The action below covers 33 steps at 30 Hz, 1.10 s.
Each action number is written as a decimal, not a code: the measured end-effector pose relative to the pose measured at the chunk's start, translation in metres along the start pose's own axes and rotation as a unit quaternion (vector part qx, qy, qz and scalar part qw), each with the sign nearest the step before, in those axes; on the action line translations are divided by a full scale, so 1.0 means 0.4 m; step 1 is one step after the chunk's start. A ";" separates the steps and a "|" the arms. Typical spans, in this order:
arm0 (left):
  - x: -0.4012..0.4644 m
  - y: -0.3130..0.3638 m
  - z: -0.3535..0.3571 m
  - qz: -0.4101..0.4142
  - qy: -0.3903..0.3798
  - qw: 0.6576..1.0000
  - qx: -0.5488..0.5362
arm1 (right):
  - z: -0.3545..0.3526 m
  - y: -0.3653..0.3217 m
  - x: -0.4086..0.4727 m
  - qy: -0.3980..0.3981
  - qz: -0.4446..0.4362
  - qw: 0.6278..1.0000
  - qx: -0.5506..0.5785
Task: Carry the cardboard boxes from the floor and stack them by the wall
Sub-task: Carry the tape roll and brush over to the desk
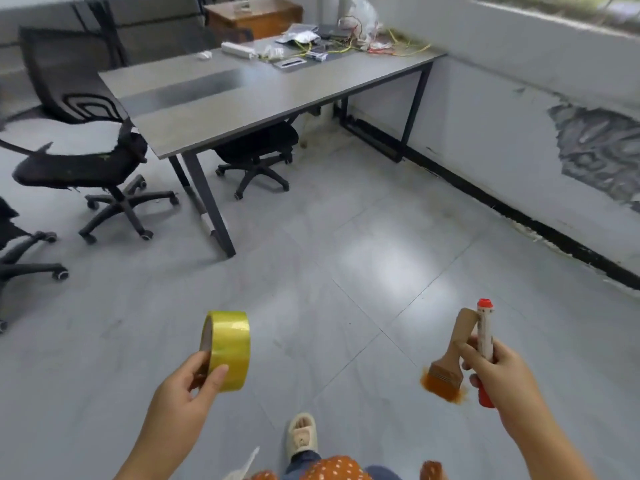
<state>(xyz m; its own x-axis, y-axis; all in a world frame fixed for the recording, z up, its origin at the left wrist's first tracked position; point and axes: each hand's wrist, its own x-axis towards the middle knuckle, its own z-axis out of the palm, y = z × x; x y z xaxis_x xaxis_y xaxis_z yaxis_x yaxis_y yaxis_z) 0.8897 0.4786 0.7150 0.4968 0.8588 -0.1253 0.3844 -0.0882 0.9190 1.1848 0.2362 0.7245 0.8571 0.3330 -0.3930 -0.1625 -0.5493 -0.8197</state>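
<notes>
**Hands full of small tools, no box in sight**

At the far left stands a black mesh office chair [83, 147], and to its right a grey tabletop [221, 109] runs towards the far wall, its far end littered with wires and packets [346, 43]. A second chair [258, 157] is tucked under it.

Nearer, the left hand [188, 393] pinches a roll of yellow tape [227, 351], thumb on the outer face and fingers through the core, holding it upright over the grey floor tiles [346, 271]. Just right of that, at the bottom edge, a foot in a pale slipper [301, 436] steps forward.

The right hand [498, 372] is curled round two things at once: a wooden-handled paintbrush [450, 355] with orange bristles pointing down, and a white marker-like tube with a red cap [485, 327] pointing up. Far right runs the wall [519, 116], with peeling paint above a black skirting.

No cardboard box shows anywhere in view, so I cannot tell where the boxes lie. My judgement is that the carrying has not begun: this looks like a clearing-up step, taking loose tools out of the way. The next move calls for setting the tape, brush and tube down, probably on the tabletop, so both hands are free, then turning to find a box on the floor
</notes>
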 end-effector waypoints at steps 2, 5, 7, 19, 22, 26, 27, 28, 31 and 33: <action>0.120 0.035 0.007 0.004 -0.018 1.000 -0.003 | 0.018 -0.058 0.065 0.017 0.006 1.000 0.008; 0.275 0.086 0.043 0.016 -0.052 0.998 -0.005 | 0.048 -0.127 0.154 0.028 0.014 0.999 0.020; 0.377 0.114 0.074 0.022 -0.065 0.998 -0.007 | 0.068 -0.166 0.223 0.033 0.020 0.999 0.023; 1.003 0.280 0.340 0.016 -0.057 0.998 -0.027 | 0.111 -0.466 0.881 0.035 -0.007 0.999 0.001; 1.164 0.364 0.407 0.027 -0.042 0.998 -0.036 | 0.110 -0.593 1.064 0.013 -0.031 0.999 -0.012; 1.348 0.435 0.463 0.039 -0.033 0.998 -0.027 | 0.148 -0.739 1.278 -0.018 -0.049 0.998 -0.037; 1.394 0.443 0.471 0.034 -0.027 0.999 -0.027 | 0.165 -0.772 1.328 -0.024 -0.053 0.997 -0.043; 1.442 0.448 0.479 0.028 -0.022 0.999 -0.026 | 0.184 -0.804 1.378 -0.030 -0.057 0.997 -0.049; 1.606 0.443 0.498 0.007 -0.007 1.000 -0.029 | 0.255 -0.896 1.539 -0.037 -0.065 0.996 -0.057; 1.734 0.450 0.508 0.006 0.001 1.000 -0.027 | 0.309 -0.958 1.646 -0.034 -0.067 0.996 -0.055</action>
<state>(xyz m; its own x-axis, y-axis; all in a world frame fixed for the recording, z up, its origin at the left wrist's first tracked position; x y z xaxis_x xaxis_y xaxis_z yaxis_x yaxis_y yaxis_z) 1.4616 0.9557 0.7174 0.4991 0.8592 -0.1123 0.3345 -0.0715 0.9397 1.7509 0.7607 0.7283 0.8317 0.4584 -0.3133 0.0091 -0.5754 -0.8178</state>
